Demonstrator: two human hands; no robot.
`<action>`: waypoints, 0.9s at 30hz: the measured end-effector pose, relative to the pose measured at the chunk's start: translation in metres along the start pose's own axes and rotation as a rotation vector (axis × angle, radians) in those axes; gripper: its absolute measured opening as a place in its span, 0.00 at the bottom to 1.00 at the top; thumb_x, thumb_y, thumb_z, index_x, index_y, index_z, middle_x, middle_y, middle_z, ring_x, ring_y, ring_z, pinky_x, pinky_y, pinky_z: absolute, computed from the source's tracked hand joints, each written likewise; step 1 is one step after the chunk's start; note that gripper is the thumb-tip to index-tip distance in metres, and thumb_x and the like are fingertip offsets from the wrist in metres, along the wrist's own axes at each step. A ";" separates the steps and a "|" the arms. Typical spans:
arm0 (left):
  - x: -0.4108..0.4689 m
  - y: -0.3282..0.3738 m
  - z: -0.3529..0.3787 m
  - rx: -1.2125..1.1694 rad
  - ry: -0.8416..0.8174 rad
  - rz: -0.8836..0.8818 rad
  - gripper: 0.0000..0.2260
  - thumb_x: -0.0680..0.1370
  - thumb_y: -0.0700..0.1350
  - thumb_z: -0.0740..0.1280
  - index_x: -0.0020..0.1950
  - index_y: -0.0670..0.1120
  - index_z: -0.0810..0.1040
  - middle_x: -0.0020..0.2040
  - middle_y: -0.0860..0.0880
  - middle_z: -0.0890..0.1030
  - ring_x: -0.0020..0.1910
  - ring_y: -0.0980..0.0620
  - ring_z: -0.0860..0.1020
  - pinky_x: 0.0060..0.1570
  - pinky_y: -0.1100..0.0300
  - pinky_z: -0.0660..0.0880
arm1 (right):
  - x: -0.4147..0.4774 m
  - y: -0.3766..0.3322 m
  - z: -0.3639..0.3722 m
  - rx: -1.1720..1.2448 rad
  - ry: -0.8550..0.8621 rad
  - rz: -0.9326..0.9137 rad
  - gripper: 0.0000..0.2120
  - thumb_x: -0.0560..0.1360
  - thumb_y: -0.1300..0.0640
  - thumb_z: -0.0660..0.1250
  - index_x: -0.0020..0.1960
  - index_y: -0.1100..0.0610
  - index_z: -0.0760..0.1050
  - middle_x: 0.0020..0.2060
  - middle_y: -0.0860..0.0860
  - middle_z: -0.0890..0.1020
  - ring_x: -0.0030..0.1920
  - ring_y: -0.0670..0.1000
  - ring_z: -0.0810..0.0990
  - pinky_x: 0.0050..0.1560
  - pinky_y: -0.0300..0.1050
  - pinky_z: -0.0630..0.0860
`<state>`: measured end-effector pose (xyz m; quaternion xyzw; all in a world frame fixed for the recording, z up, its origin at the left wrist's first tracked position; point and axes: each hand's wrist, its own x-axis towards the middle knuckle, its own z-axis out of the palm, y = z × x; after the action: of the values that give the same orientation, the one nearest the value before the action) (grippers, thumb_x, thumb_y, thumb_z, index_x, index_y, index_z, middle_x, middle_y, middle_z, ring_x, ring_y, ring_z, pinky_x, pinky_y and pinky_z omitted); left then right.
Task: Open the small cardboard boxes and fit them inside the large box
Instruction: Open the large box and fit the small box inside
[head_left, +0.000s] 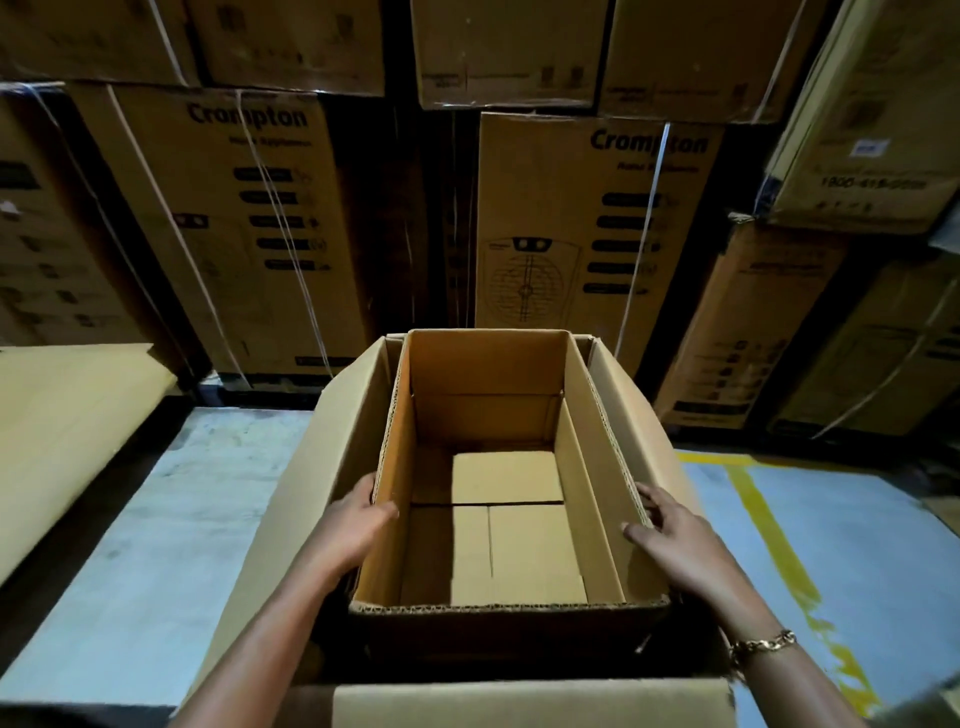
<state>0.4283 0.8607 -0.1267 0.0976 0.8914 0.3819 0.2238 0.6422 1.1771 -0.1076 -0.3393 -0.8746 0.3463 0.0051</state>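
An open small cardboard box (485, 374) stands upright inside the large box (317, 467), whose flaps splay outward to left and right. My left hand (358, 519) grips the small box's left wall at the rim, thumb inside. On the opposite rim, my right hand (670, 530) holds the right wall, thumb on the inner side. The bottom flaps (519, 530) of the small box lie folded flat, with a seam across the middle.
Tall printed cartons (597, 223) bound with white straps are stacked close behind and to both sides. A flat cardboard sheet (67, 431) lies at the left. The grey floor (156, 519) carries a yellow painted line (769, 535) at the right.
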 end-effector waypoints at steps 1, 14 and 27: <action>-0.009 -0.003 0.001 0.009 0.002 0.005 0.29 0.82 0.48 0.63 0.82 0.52 0.57 0.78 0.44 0.67 0.61 0.47 0.76 0.54 0.55 0.72 | -0.005 0.001 0.001 -0.012 0.006 0.003 0.28 0.77 0.51 0.70 0.76 0.47 0.68 0.68 0.53 0.80 0.66 0.58 0.78 0.60 0.47 0.74; -0.043 -0.005 0.002 0.001 0.021 0.030 0.25 0.83 0.46 0.61 0.80 0.46 0.63 0.77 0.41 0.69 0.73 0.41 0.70 0.71 0.45 0.68 | -0.028 0.003 0.008 -0.078 0.029 0.002 0.24 0.77 0.51 0.65 0.72 0.49 0.72 0.63 0.59 0.82 0.62 0.62 0.79 0.55 0.48 0.75; -0.090 -0.033 -0.067 -0.286 0.324 0.141 0.23 0.81 0.56 0.67 0.75 0.54 0.71 0.72 0.47 0.75 0.67 0.46 0.75 0.65 0.44 0.73 | -0.043 -0.046 -0.026 0.086 0.240 -0.229 0.32 0.79 0.42 0.68 0.78 0.49 0.63 0.76 0.52 0.69 0.71 0.57 0.72 0.66 0.59 0.74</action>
<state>0.4755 0.7645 -0.0807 0.0646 0.8434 0.5298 0.0621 0.6547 1.1425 -0.0501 -0.2757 -0.8850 0.3378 0.1634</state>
